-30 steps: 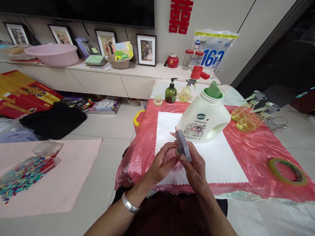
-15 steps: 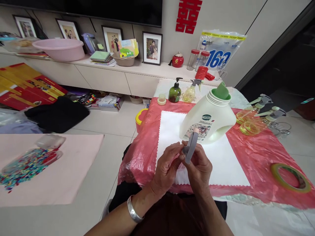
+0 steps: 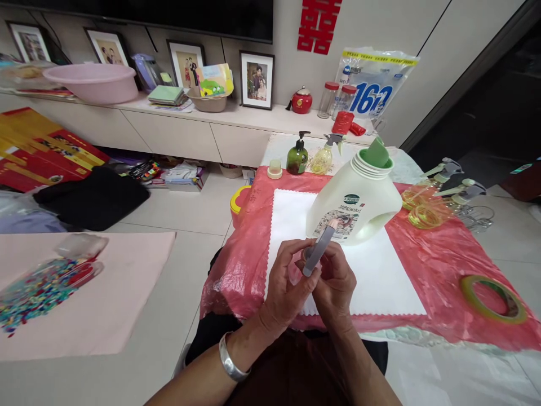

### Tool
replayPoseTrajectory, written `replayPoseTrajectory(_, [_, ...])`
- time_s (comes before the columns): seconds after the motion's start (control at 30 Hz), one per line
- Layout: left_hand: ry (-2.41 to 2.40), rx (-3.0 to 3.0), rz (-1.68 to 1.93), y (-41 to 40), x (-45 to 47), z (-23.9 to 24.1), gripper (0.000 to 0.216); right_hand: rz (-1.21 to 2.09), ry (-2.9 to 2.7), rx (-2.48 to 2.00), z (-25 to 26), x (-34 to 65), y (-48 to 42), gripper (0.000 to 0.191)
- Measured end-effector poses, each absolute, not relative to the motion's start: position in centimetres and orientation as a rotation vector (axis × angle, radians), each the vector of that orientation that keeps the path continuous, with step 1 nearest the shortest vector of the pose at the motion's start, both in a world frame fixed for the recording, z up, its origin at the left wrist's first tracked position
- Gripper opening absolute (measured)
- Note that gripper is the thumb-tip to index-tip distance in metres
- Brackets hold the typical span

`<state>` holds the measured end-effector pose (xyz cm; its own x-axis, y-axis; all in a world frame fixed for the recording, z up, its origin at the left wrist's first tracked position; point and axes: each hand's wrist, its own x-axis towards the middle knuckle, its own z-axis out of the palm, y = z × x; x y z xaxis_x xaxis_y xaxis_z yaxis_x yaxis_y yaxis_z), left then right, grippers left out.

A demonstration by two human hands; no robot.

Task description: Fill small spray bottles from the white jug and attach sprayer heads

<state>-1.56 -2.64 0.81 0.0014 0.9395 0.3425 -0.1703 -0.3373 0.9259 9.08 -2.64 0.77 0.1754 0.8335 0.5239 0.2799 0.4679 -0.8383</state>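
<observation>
Both hands are together over the near edge of the white cloth (image 3: 380, 282), closed around a spray bottle with a grey spray head (image 3: 320, 248) and a pale pink nozzle. My left hand (image 3: 285, 282) wraps the clear body, only partly visible between the fingers. At the right side of the head, my right hand (image 3: 336, 282) grips with bent fingers; its fingertips are partly hidden. Just beyond them stands a big pale green detergent jug (image 3: 372, 197), upright, with a green spout insert (image 3: 376, 152) in its mouth.
A green pump bottle (image 3: 297, 158), a clear spray bottle (image 3: 322, 160) and a cap (image 3: 274, 169) stand at the back left. More spray bottles (image 3: 439, 206) and a tape roll (image 3: 492, 299) are on the right. Coloured beads (image 3: 38, 293) lie on a pink cloth at left.
The grey spray head has tilted further over and shifted slightly left in my hands. More of the clear body shows by my left fingers. The whole view has shifted slightly.
</observation>
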Motion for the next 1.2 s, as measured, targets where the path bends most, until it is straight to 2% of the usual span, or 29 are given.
replayPoseTrajectory(0.1, [0.933,1.293,1.558,-2.3,-1.1,0.8,0.029,0.494,-1.408,-1.082,0.7,9.0,-2.5,0.028])
replayPoseTrajectory(0.27, [0.878,1.372,1.593,-2.1,-1.3,0.5,0.03,0.536,-1.409,-1.062,0.7,9.3,-2.9,0.026])
replayPoseTrajectory(0.47, [0.858,1.439,1.595,-2.0,-1.9,0.5,0.028,0.891,-1.416,-0.969,0.9,10.9,-3.6,0.028])
replayPoseTrajectory(0.57, [0.858,1.458,1.608,-2.0,-1.8,0.5,0.025,0.962,-1.388,-0.969,0.7,11.2,-3.5,0.033])
replayPoseTrajectory(0.83, [0.903,1.429,1.615,-2.3,-1.6,0.0,0.027,0.639,-1.528,-1.012,1.0,10.7,-3.3,0.03])
replayPoseTrajectory(1.2, [0.954,1.495,1.602,-2.3,-2.0,0.1,0.025,0.474,-1.526,-1.05,0.5,10.1,-3.3,0.023])
